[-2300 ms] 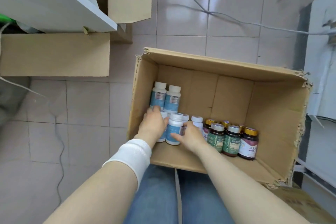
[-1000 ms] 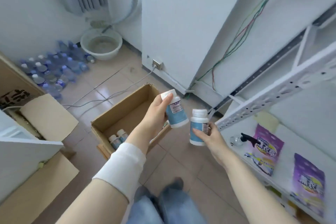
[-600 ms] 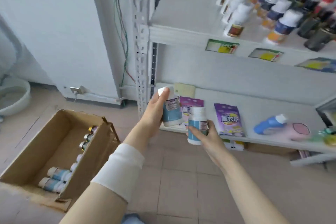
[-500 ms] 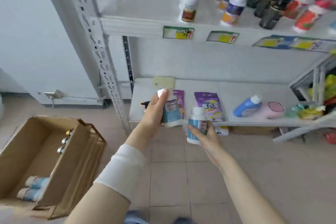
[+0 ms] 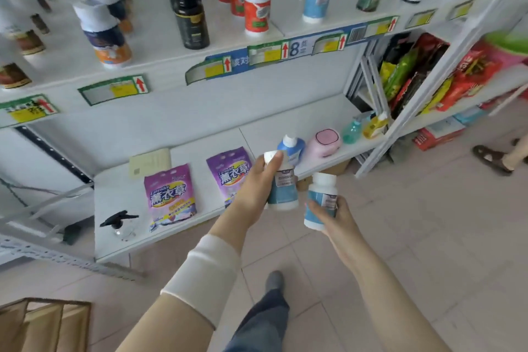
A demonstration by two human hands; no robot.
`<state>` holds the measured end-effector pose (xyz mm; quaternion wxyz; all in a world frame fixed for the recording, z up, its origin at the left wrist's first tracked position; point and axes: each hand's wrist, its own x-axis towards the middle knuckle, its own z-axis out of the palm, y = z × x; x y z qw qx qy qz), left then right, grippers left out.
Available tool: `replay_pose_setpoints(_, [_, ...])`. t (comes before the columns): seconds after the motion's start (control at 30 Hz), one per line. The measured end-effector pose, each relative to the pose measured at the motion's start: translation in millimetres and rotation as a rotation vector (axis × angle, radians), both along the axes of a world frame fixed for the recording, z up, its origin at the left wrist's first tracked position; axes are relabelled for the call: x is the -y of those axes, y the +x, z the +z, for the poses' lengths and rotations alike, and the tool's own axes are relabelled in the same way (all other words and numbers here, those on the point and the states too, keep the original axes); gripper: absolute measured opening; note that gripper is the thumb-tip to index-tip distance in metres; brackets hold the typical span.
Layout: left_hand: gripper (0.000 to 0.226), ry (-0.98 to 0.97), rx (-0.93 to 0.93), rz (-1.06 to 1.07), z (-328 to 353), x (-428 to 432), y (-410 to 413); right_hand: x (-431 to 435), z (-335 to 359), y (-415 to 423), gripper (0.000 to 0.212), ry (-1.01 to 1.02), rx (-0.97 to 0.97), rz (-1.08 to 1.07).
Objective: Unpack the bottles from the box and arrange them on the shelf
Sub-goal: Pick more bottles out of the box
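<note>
L hand half-covers left bottle, R hand right bottle, box cropped

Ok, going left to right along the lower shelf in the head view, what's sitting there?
Spray bottle → purple bag → second purple bag → blue bottle with a white cap → pink container → teal bottle → yellow bottle.
</note>
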<state>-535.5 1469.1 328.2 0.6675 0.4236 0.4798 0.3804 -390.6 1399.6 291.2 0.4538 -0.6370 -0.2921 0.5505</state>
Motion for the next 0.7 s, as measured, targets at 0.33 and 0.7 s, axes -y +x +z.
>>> replay_pose_setpoints(0.33, [0.025, 0.29, 0.118, -0.137, 109.5, -157.4, 112.6, -165.5, 103.6, 118.0, 0.026, 0.258, 0.027, 0.013])
replay_pose_setpoints(0.7, [0.037, 0.458, 0.004, 0.057, 223.5, -292.9, 145.3, -338.0, 228.0, 172.6, 0.039, 0.515, 0.034, 0.219])
